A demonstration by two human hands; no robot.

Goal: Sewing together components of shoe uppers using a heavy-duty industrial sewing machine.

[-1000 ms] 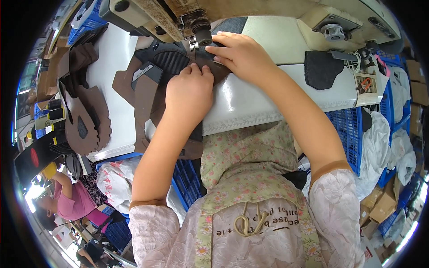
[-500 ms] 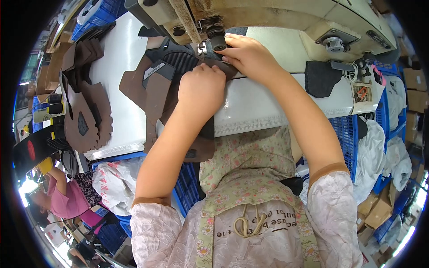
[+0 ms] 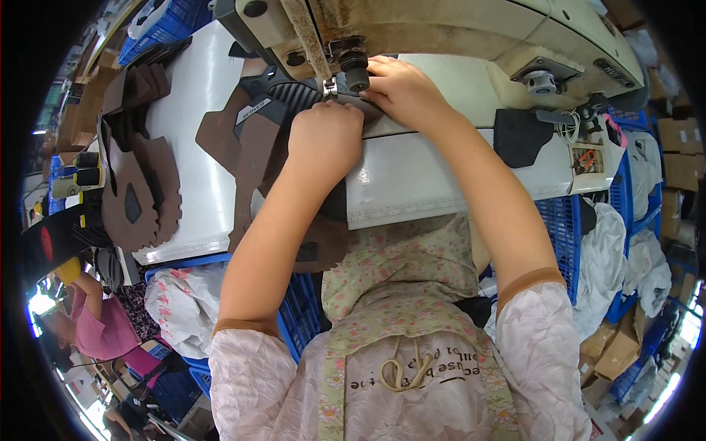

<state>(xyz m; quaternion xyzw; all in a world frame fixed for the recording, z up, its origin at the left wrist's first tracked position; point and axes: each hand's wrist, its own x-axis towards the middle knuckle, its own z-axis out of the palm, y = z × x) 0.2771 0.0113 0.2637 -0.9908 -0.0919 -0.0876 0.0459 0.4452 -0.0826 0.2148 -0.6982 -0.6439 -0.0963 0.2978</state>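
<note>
- The brown piece point(image 3: 220, 132) lay on the white table point(image 3: 412, 180), spread leftward from the sewing machine point(image 3: 441, 33) and draping over the table's near edge beside the left forearm.
- One part of it reached the presser foot point(image 3: 329, 87); whether the foot was lowered, or the needle down, could not be told.
- The left hand point(image 3: 326, 140) sat just on the near side of the foot, knuckles up, fingers curled down onto the material; whether they pinched it or only pressed was hidden.
- The right hand point(image 3: 408, 92) lay to the right of the foot, fingers bent toward the material and partly behind the machine head; their grip could not be told.
- A dark ribbed part point(image 3: 289, 93) and a pale label point(image 3: 251, 110) already lay with the brown piece, though their seams were too small to judge.
- By appearance, work at the foot was midway, this piece not yet finished.
- Farther left, a stack of brown pieces point(image 3: 165, 198) lay apart, untouched; whether finished or waiting was unclear.
</note>
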